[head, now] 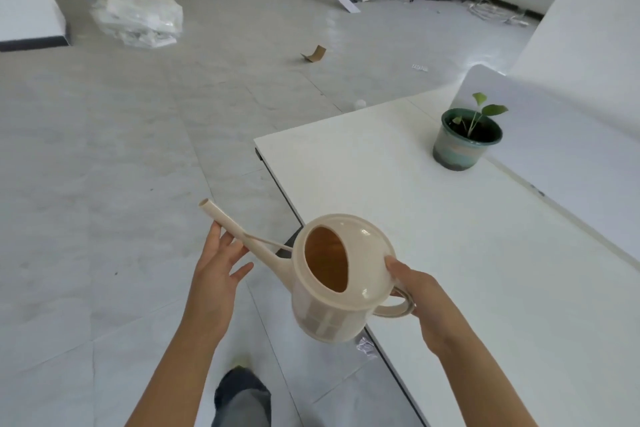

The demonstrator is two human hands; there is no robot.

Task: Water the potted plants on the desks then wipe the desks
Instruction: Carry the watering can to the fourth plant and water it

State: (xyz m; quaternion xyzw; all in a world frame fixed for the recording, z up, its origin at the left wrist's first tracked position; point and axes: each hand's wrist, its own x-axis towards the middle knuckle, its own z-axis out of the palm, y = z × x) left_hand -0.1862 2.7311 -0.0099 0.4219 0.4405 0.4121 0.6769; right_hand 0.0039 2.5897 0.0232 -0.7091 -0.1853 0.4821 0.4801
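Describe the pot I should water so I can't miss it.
Find the white desk on the right, and follow it to its far end beside the white divider panel. There stands a glazed pot, dark green at the rim and pale banded below, holding a thin seedling; nothing else in view stands on that desk.

Left hand point(216, 274) lies open; right hand point(419, 291) grips the watering can point(327, 314).

Bare forearms point(180, 357), grey trouser leg point(242, 409), dark shoe point(239, 383).
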